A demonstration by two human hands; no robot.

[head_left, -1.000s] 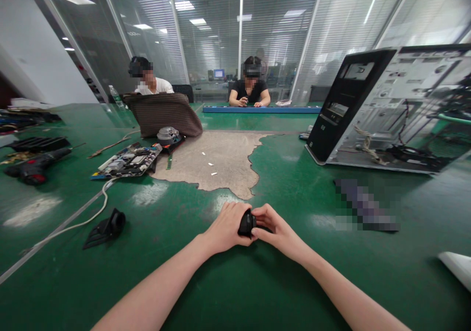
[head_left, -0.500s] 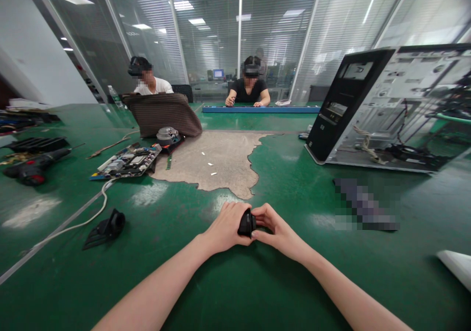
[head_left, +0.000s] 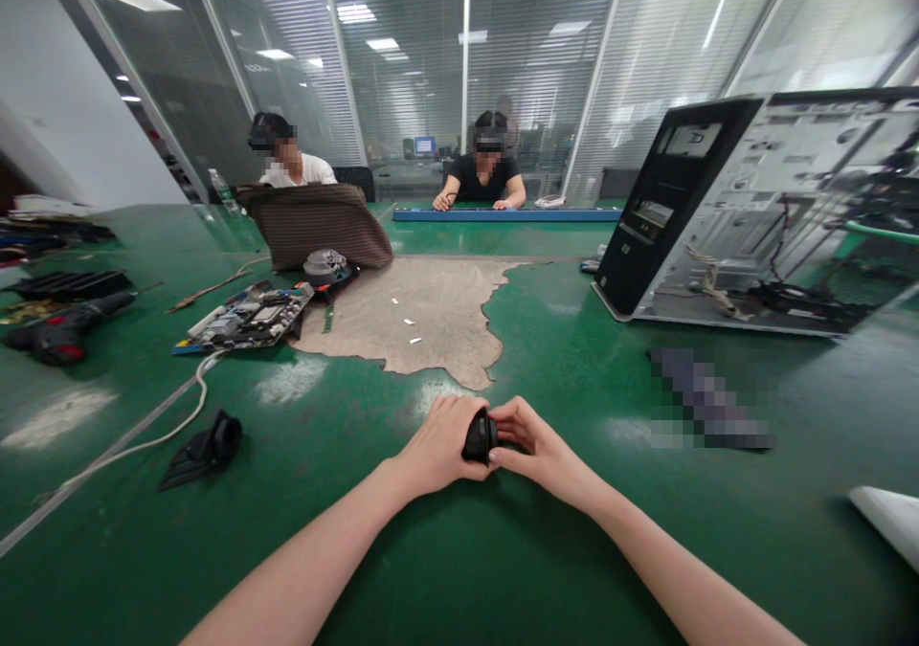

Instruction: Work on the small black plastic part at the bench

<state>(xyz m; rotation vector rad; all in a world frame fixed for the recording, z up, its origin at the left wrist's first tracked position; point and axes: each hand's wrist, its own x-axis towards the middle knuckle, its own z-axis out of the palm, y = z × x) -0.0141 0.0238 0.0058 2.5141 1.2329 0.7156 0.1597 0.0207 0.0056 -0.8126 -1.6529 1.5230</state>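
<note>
A small black part with a round rim [head_left: 479, 438] is held between my two hands, low over the green table; its exact kind cannot be made out. My left hand [head_left: 441, 443] wraps round its left side, covering much of it. With thumb and fingertips, my right hand [head_left: 529, 443] grips the rim from the right. Over to the left lies another black piece [head_left: 205, 450], with a flat base and a round raised collar.
On the left are a circuit board [head_left: 248, 318], a power drill [head_left: 64, 325] and a white cable [head_left: 193, 402]. An open computer case [head_left: 689, 215] stands at the right. A brown fabric-covered object [head_left: 316, 225] sits farther back. Two people [head_left: 488, 172] sit across the table [head_left: 574, 550].
Both hands stay on the black part almost unmoved. The view has shifted very slightly. Across the table, one person's hand has moved a little.
</note>
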